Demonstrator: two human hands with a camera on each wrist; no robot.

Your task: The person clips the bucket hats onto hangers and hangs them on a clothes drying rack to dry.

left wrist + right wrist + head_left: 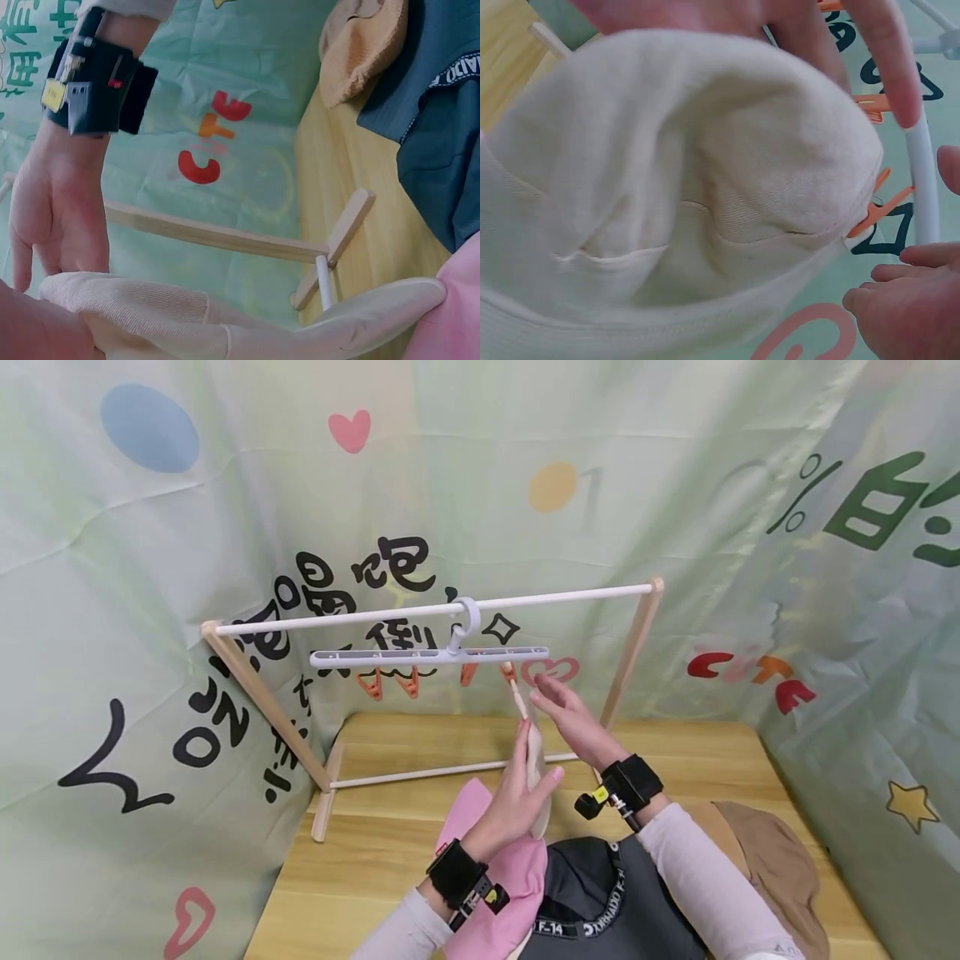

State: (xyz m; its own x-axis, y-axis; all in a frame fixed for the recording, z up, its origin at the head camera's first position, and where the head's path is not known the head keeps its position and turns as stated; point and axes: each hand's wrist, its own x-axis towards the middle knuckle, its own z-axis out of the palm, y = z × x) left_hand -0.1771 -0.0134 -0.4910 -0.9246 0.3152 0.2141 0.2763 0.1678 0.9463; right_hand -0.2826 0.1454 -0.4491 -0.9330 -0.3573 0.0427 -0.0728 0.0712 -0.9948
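Here, cream hat [780, 157] between hands [510, 802] [576, 725].

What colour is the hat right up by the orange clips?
The hat is cream; the right wrist view shows it best.

Sleeves [701, 881]: 2 worn, pale grey
Wristbands [637, 781]: 2 strapped, black
Wrist cameras [588, 807]: black, marked with yellow labels [601, 794]

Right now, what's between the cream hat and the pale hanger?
An orange clip: the right wrist view shows it between the cream hat and the pale hanger.
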